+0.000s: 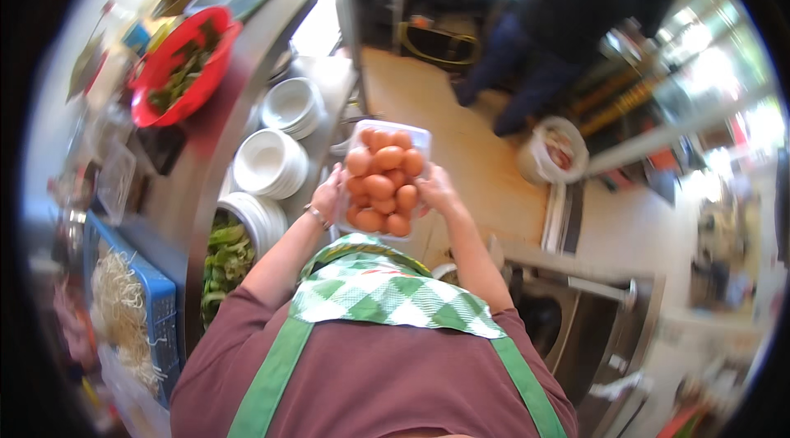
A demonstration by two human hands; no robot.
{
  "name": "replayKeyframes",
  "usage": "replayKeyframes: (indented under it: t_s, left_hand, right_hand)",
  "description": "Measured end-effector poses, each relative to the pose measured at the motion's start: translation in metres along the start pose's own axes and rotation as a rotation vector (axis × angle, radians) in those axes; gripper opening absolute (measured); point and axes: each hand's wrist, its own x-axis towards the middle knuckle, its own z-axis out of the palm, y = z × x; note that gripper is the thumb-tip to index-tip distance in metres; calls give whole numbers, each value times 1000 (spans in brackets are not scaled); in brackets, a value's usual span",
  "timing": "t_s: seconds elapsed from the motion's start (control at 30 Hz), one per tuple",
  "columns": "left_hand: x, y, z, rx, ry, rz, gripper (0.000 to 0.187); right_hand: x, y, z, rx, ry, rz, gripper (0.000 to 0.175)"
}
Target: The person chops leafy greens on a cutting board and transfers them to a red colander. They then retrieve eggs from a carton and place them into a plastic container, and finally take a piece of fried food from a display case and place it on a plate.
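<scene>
A white plastic tray (421, 137) heaped with brown eggs (379, 186) is held out in front of my green-and-white checked apron (395, 290). My left hand (327, 194) grips its left side, and a bracelet circles that wrist. On the opposite side my right hand (437, 188) grips the rim, with the thumb near the eggs. Most of my fingers are hidden behind or beneath the tray. Just left of the tray, stacks of white bowls (271, 163) stand on a lower metal shelf.
A red plastic basket (203, 92) of leafy greens sits on the steel counter (237, 80). A blue crate (162, 296) holds pale noodles (120, 308). Below the counter are green vegetables (225, 259). Another person (549, 24) stands ahead, by a lined bucket (555, 151) on the floor.
</scene>
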Motion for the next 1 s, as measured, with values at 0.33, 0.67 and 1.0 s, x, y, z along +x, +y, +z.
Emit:
replayKeyframes:
  t_s: [0.33, 0.67, 1.0]
  left_hand:
    - [142, 64, -7, -83, 126, 119, 53]
    - [191, 54, -15, -542, 266, -159, 49]
    - [270, 32, 46, -797, 806, 201, 24]
  right_hand:
    - [249, -32, -8, -207, -206, 93, 36]
    - [421, -64, 10, -356, -495, 58, 36]
    - [511, -46, 34, -522, -674, -22, 42]
